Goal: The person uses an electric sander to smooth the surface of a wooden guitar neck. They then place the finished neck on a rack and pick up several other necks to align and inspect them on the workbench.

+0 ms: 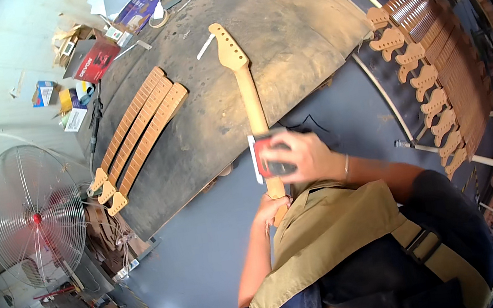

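Note:
A pale wooden guitar neck (250,100) runs from the tabletop, headstock away from me, down to my waist. My right hand (297,154) is closed on a red and black block (265,154) with a white edge, probably a sanding block, pressed on the middle-lower part of the neck; it is slightly blurred. My left hand (270,210) grips the near end of the neck against my khaki apron (321,238). A thin white strip (205,45) lies beside the headstock.
The dark worn table (178,157) holds three fretted necks (137,130), boxes (96,58) and a tape roll (159,20). A large fan (33,215) stands at left. A rack of many necks (438,83) is at right, with pale bars around it.

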A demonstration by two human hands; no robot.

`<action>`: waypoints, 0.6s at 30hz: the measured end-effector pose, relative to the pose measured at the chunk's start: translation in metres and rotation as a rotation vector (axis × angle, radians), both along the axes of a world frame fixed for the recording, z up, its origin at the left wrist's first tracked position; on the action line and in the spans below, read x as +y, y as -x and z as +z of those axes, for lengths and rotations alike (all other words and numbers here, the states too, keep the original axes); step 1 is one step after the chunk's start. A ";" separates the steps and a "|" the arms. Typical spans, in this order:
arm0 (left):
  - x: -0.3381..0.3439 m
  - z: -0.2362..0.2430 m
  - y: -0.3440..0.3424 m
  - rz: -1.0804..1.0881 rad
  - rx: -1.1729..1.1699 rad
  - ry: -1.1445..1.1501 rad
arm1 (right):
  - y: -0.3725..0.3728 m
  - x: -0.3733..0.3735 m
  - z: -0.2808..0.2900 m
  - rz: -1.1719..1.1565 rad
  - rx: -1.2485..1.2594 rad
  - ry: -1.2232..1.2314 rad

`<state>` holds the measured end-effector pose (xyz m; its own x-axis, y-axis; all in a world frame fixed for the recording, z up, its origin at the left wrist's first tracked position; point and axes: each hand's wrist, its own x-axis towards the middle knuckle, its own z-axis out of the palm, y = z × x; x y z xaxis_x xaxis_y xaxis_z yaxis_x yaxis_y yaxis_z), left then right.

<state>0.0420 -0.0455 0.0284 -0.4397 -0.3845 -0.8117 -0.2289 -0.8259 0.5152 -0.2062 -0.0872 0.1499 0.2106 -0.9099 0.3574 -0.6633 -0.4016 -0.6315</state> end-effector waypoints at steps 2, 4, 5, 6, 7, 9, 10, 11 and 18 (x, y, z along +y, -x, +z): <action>-0.001 -0.012 -0.007 -0.027 0.028 -0.051 | 0.010 -0.052 0.002 -0.130 -0.038 0.052; 0.000 -0.016 -0.009 -0.021 0.056 -0.082 | 0.019 -0.098 0.003 -0.279 -0.050 0.077; 0.000 -0.017 -0.007 -0.002 0.079 -0.086 | 0.023 -0.114 0.005 -0.345 -0.040 0.086; -0.001 -0.019 -0.007 0.021 0.103 -0.088 | 0.024 -0.121 0.008 -0.343 -0.012 0.048; 0.000 -0.027 -0.011 0.023 0.164 -0.110 | 0.020 -0.113 0.007 -0.309 -0.026 0.054; 0.002 -0.049 -0.022 0.026 0.288 -0.156 | 0.005 -0.071 0.005 -0.244 -0.053 0.062; 0.003 -0.054 -0.026 0.035 0.285 -0.163 | -0.001 -0.044 0.004 -0.172 -0.043 0.080; 0.005 -0.058 -0.025 0.049 0.289 -0.171 | -0.005 -0.017 0.004 -0.096 -0.026 0.097; 0.016 -0.095 -0.042 0.054 0.382 -0.262 | 0.004 -0.035 0.007 0.040 -0.009 0.081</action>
